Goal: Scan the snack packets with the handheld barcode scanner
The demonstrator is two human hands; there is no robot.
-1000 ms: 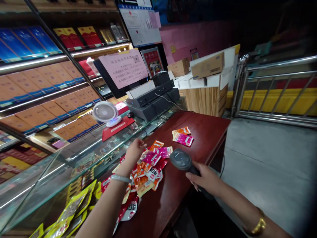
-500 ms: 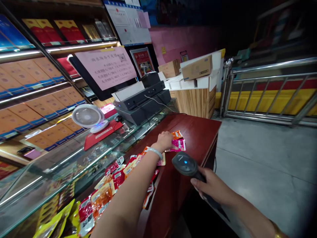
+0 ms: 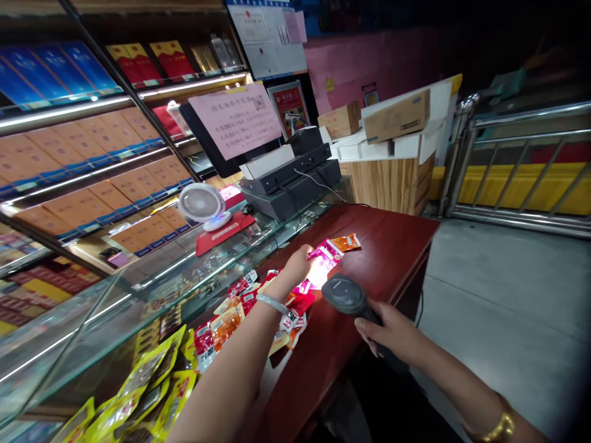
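Note:
My left hand (image 3: 298,266) is closed on a pink snack packet (image 3: 324,259), lifted and tilted above the red-brown tabletop. A bright white light falls on the packet's lower part. My right hand (image 3: 391,329) grips the handle of a dark barcode scanner (image 3: 344,294), its head pointing at the pink packet. Just behind that packet lies an orange snack packet (image 3: 347,242). Under and beside my left forearm is a heap of red and orange snack packets (image 3: 226,323), partly hidden by the arm. Yellow packets (image 3: 148,387) lie nearer to me on the left.
A glass display case (image 3: 115,307) runs along the left. On it stand a small white fan (image 3: 201,202), a monitor with a pink sign (image 3: 235,120) and a dark cash drawer (image 3: 295,191). Cardboard boxes (image 3: 399,117) sit beyond the table (image 3: 388,231); a metal railing (image 3: 521,138) is right.
My left hand has picked up the pink packet and drawn it back toward me. The scanner's light now shines on it. The view has swung a little to the left.

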